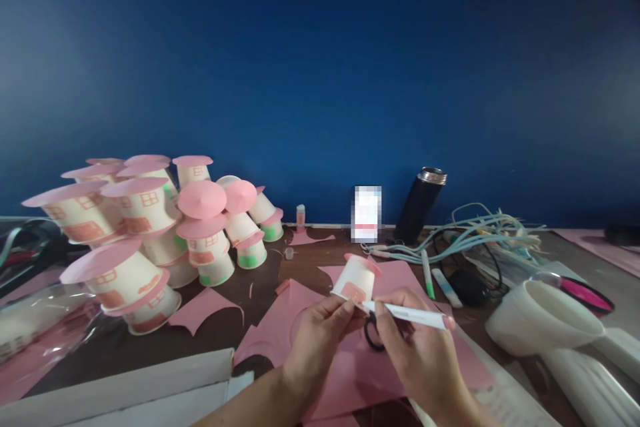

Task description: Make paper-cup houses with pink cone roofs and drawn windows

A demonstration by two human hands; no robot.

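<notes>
My left hand grips a white paper cup by its rim; the cup is tilted, bottom up, with a pink paper roof on top. A reddish patch is drawn on the cup's side near the rim. Between the fingers of my right hand is a white marker, its tip at the cup by the patch and its reddish end pointing right. Pink paper sheets with cut-outs lie under both hands. Scissors are partly hidden behind my right hand.
Stacked paper-cup houses with pink roofs stand at left. A phone and a black bottle stand near the blue wall. Light-blue cables, a green marker and a white cup-shaped appliance are at right.
</notes>
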